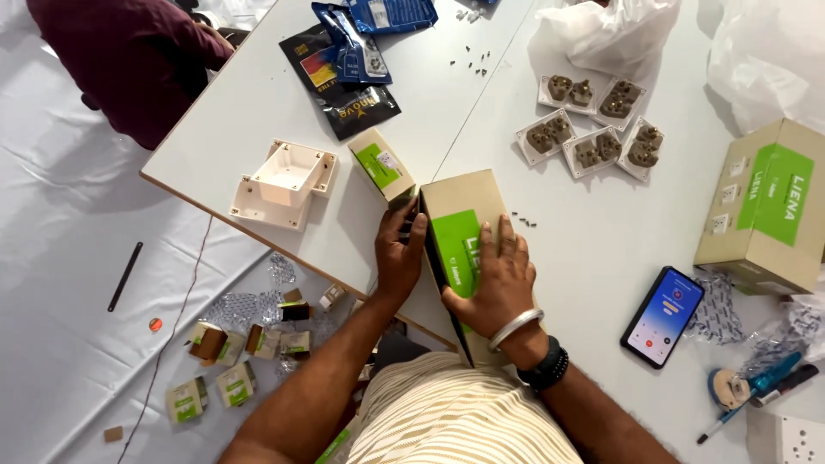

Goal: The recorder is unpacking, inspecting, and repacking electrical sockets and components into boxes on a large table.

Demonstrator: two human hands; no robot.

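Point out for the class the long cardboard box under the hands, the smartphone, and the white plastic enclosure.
long cardboard box point(454, 234): head view, on its green label.
smartphone point(663, 316): head view, middle of its lit screen.
white plastic enclosure point(285, 176): head view, inside its open hollow.
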